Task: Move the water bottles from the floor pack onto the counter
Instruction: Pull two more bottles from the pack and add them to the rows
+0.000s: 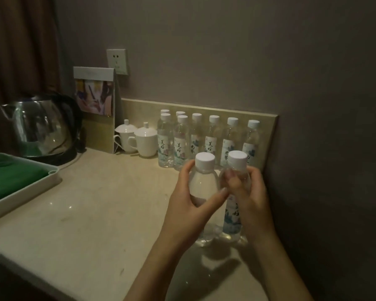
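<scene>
Two water bottles are held upright, side by side, over the counter (100, 213). The left bottle (201, 185) is grasped by the left hand (189, 211), fingers curled round its shoulder just below the cap. The right bottle (234, 205) is gripped likewise by the right hand (251, 198). Beyond the fingertips, a row of bottles (206, 140) is lined against the backsplash.

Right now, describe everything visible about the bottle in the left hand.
The left-hand bottle is clear plastic with a white screw cap and rounded shoulders, and looks full of clear liquid. It stands upright, low over the counter; whether its base touches is unclear. The left hand wraps its middle, thumb across the front, hiding any label. It sits close beside the right-hand bottle, held by the right hand, in front of the bottle row.
</scene>
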### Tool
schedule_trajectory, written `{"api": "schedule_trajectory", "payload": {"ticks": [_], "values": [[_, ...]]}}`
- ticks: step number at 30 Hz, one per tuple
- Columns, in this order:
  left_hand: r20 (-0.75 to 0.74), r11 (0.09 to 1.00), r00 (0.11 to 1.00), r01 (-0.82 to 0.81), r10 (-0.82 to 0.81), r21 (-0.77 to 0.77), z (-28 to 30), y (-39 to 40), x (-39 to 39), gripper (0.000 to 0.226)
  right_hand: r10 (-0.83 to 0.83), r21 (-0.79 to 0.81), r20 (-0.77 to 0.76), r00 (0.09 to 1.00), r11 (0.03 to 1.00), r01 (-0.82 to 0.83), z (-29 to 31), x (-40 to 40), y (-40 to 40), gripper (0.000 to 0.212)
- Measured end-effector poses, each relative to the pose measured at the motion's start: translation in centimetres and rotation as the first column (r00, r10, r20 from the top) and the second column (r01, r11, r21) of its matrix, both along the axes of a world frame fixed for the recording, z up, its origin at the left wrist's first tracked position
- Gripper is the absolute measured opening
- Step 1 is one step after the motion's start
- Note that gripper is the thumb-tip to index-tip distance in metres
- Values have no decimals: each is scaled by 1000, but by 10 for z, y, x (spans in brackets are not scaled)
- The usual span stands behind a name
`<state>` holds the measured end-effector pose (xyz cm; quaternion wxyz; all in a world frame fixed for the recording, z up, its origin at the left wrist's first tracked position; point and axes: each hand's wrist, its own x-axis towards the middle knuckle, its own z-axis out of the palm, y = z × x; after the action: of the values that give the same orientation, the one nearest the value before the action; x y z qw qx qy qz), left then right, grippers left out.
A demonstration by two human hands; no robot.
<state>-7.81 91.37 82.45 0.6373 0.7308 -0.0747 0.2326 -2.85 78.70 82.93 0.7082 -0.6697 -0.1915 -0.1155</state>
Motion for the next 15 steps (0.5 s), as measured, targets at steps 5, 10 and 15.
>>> {"api": "schedule_trajectory", "payload": {"ticks": [5, 10, 15], "values": [[-231, 992, 973, 46, -18, 116, -36, 15, -7, 70, -69, -55, -102, 992, 996, 63, -10, -16, 5, 55], [-209, 959, 969, -67, 128, 274, -33, 20, -5, 72, -93, -88, -208, 974, 993, 76, -19, -35, 2, 36], [-203, 947, 976, -11, 81, 322, -30, 30, -6, 76, -97, -141, -230, 968, 988, 65, -28, -46, -1, 36]]}}
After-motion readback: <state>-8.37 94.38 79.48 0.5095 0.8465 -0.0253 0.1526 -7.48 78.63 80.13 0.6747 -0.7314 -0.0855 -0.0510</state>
